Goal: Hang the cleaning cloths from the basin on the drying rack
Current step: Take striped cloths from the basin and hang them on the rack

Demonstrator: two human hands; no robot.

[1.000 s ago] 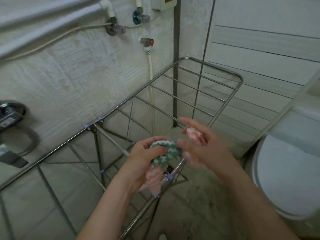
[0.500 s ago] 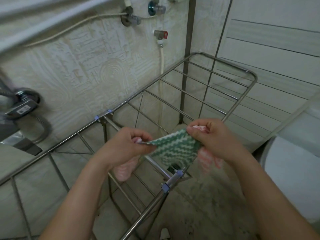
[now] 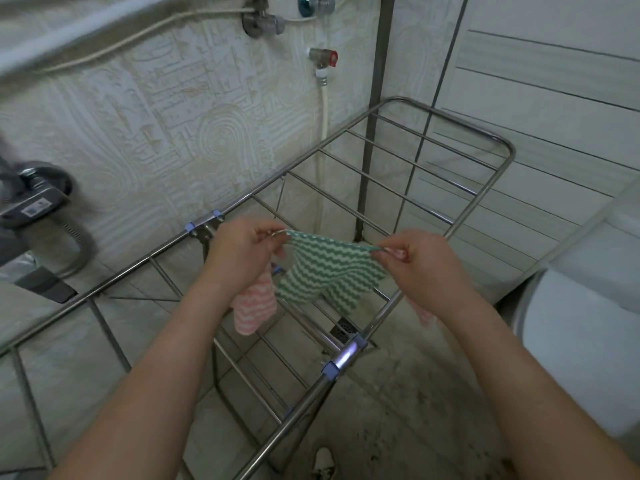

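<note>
A green and white zigzag cloth [image 3: 329, 271] is stretched flat between my two hands above the middle of the steel drying rack [image 3: 485, 199]. My left hand [image 3: 242, 251] pinches its left corner, and a pink and white cloth [image 3: 254, 306] hangs down below that hand. My right hand [image 3: 419, 261] pinches the right corner together with another pink cloth, whose end [image 3: 424, 315] dangles under the wrist. The rack's bars carry no cloth. The basin is out of view.
A patterned tiled wall with taps [image 3: 263, 20] and a white hose [image 3: 323, 140] stands behind the rack. A toilet [image 3: 581, 323] sits at the right. A shower head [image 3: 34, 202] hangs at the left. A floor drain [image 3: 343, 329] lies below the rack.
The bunched green cloth has been pulled open: my hands moved apart and spread it flat. The pink cloths now hang free under both hands.
</note>
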